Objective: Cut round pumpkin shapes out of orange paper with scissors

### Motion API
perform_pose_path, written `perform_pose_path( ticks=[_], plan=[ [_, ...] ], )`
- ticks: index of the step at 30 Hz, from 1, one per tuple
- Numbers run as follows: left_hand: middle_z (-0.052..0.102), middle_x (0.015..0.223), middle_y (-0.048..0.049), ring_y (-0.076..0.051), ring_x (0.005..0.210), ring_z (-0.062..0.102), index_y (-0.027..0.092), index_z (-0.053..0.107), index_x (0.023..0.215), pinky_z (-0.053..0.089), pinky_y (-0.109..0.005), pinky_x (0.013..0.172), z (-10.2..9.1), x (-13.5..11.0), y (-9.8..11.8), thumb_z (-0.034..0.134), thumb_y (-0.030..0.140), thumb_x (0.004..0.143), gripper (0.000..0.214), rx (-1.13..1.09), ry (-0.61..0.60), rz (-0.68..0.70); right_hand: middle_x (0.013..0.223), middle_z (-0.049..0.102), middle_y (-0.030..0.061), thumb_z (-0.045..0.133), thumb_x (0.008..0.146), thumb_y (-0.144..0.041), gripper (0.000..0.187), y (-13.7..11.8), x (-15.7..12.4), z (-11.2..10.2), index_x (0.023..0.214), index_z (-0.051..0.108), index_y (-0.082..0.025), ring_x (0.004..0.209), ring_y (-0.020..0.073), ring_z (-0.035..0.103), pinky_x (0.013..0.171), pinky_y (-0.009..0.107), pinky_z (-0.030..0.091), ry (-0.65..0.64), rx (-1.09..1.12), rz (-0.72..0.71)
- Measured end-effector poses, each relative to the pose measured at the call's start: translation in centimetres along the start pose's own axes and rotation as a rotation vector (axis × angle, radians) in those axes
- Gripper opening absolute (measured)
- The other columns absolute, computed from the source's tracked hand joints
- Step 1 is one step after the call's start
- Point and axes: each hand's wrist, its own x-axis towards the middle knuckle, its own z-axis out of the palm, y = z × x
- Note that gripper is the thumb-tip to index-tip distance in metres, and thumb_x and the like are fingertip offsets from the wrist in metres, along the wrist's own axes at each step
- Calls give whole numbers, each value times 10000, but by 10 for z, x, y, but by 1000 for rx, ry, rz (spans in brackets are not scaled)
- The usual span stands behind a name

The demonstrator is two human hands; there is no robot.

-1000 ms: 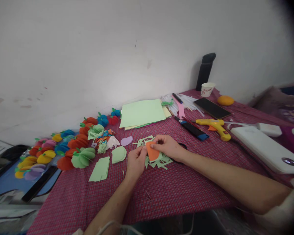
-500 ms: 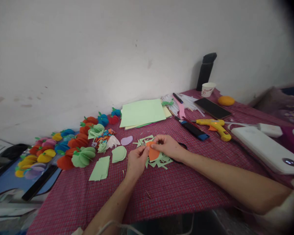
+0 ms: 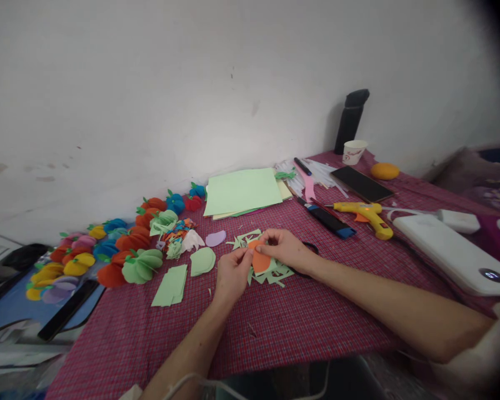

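An orange piece of paper (image 3: 261,262) is pinched between my left hand (image 3: 232,271) and my right hand (image 3: 286,248). Fingers of both hands close on its upper part, the left at its left edge. Pale green paper scraps (image 3: 280,273) lie heaped beneath it. Beside my right wrist a black loop (image 3: 311,247) shows, the rest hidden by the hand. Left of my left hand are a stack of rounded green paper pieces (image 3: 202,261), green paper rectangles (image 3: 170,286) and a lilac paper piece (image 3: 215,239).
Colourful paper pumpkins (image 3: 133,239) crowd the left side. Green paper sheets (image 3: 244,191) lie at the back. On the right are a yellow glue gun (image 3: 369,214), blue-black cutter (image 3: 331,221), phone (image 3: 361,184), white power bank (image 3: 450,255), paper cup (image 3: 354,151) and black bottle (image 3: 350,122).
Almost nothing differs. Both hands keep hold of the orange paper over the scraps, with only a very slight shift of the paper and fingers.
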Motion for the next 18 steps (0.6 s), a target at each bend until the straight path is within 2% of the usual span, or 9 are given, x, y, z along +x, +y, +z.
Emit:
perform_pose_path(
  ticks=[4, 7, 13, 18],
  plan=[
    [550, 585, 10, -109, 548, 463, 147, 657, 792, 351, -183, 504, 0, 1, -2, 451, 404, 747, 332, -20, 16, -5, 577, 466, -62, 586, 675, -263, 231, -2, -1, 1, 869, 489, -183, 482, 69, 420, 441, 176, 320, 40, 48, -3],
    [550, 575, 16, -105, 537, 461, 151, 660, 794, 347, -182, 496, 0, 2, -3, 456, 409, 742, 334, -17, 21, -11, 621, 495, -58, 587, 681, -255, 353, -3, -1, 1, 987, 423, -194, 496, 73, 453, 450, 177, 345, 43, 99, 4],
    [521, 556, 27, -93, 518, 426, 149, 663, 793, 326, -181, 481, 0, 1, -4, 449, 407, 747, 339, 10, 12, 2, 794, 588, -10, 579, 693, -230, 363, -1, -1, 1, 1006, 397, -210, 600, 96, 551, 542, 214, 437, -26, 243, 21],
    [539, 575, 22, -97, 532, 446, 146, 658, 798, 346, -182, 501, -1, 3, -5, 466, 406, 737, 329, -29, -12, -15, 817, 591, -2, 572, 696, -206, 364, -1, -2, 0, 1013, 393, -215, 603, 99, 563, 549, 222, 453, -47, 277, 17]
  ],
)
